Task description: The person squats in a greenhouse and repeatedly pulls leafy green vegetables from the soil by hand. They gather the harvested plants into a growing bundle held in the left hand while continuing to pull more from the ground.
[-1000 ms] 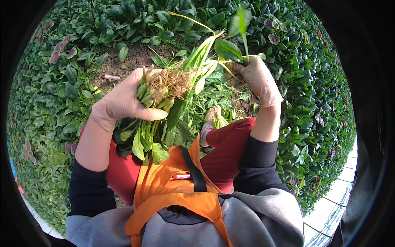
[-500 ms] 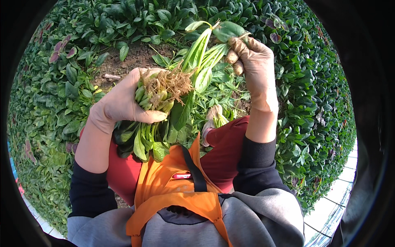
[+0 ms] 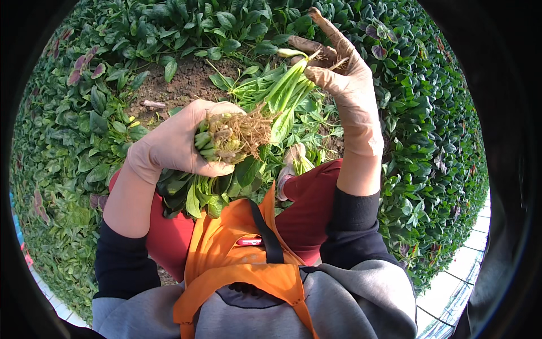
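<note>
My left hand [image 3: 178,138], in a pale soiled glove, is closed around a thick bunch of leafy greens that look like spinach. Its tangled, earthy roots [image 3: 245,133] point right, and dark leaves [image 3: 206,195] hang below over my lap. Farther up and to the right, my right hand [image 3: 344,79] has its gloved fingers spread, the index finger stretched upward. Root ends of several pale-stemmed greens [image 3: 287,85] lie between its thumb and fingers, without a clear grip. Their leaves run down behind the bunch's roots.
Dense leafy plants [image 3: 429,130] surround me, with some purple-leaved ones [image 3: 83,65] among them. Bare brown soil [image 3: 180,82] with a short stick [image 3: 153,104] lies ahead on the left. My shoe [image 3: 293,155] rests among low greens. A pale strip [image 3: 463,271] borders the bed at lower right.
My right hand has opened, and the dark leaf it pinched is no longer visible there. Its fingers now spread around the root ends. My left hand has shifted slightly right and turned the bunch.
</note>
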### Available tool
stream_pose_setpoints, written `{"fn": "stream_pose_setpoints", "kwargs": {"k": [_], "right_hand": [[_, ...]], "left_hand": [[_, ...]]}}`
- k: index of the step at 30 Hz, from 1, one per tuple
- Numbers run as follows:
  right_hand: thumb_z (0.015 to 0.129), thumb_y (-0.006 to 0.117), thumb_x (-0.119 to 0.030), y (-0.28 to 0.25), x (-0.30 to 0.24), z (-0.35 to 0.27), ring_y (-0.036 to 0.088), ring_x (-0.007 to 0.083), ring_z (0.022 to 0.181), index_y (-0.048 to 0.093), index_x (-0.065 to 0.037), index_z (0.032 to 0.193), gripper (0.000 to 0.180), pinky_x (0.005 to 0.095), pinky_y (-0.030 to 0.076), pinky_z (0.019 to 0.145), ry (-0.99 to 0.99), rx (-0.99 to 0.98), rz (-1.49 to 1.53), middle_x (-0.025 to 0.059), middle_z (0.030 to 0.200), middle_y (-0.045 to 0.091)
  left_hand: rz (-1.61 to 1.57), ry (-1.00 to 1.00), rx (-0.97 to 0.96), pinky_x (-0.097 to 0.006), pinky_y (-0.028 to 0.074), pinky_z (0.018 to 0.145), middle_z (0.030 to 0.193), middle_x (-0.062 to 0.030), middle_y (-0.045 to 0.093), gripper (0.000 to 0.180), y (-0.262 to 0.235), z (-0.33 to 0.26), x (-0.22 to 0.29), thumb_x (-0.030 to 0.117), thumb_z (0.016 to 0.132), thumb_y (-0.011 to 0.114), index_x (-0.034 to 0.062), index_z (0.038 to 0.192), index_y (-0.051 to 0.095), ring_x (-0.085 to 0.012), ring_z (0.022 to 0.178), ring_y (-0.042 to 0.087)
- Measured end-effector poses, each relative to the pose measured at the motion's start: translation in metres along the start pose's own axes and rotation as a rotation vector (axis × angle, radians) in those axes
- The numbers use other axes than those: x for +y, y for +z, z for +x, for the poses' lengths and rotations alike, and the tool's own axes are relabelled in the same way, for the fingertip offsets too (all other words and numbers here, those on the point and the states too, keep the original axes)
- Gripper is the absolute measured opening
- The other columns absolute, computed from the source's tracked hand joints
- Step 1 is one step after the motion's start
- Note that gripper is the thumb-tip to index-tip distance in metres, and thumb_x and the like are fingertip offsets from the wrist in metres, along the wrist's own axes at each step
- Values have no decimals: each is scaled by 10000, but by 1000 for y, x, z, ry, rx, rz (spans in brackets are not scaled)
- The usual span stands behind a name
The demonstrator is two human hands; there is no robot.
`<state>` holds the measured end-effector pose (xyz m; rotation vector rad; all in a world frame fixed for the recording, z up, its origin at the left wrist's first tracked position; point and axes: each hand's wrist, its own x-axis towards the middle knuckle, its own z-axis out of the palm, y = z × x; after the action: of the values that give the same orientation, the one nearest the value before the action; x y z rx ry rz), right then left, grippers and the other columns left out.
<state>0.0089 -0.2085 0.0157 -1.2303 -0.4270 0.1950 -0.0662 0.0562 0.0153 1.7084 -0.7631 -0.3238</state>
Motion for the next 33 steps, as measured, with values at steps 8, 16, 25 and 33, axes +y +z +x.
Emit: {"fn": "stream_pose_setpoints", "kwargs": {"k": [8,16,25,33], "right_hand": [[957,640,-182,-12,-10,5,672,118,790,684,20,1118,263,226,551,733,-137,741,-285,113,1009,723],[1010,443,-490,27,29,3,610,264,1132,535,59,1313,634,340,478,1011,-60,-97,129,190,1283,592],[1025,485,-341,28,0,11,603,131,667,654,64,1089,444,264,506,672,-28,209,30,63,803,684],[1013,495,-274,47,25,-1,524,130,746,588,-22,1209,332,264,438,696,48,1,-459,47,833,603]], "left_hand": [[-46,-36,-7,-288,495,874,1042,-59,671,525,1,7,-3,93,667,804,-32,1136,603,-89,937,591],[-221,-182,88,-287,476,917,1110,-49,645,667,7,-2,-11,111,655,854,-24,1231,548,-98,1003,579],[-380,-378,315,-278,523,799,964,-35,675,515,0,10,-9,64,704,807,9,1182,624,-126,843,646],[-353,-281,498,-290,505,869,1024,-51,706,394,3,21,-13,64,770,757,4,1147,661,-123,945,642]]}}
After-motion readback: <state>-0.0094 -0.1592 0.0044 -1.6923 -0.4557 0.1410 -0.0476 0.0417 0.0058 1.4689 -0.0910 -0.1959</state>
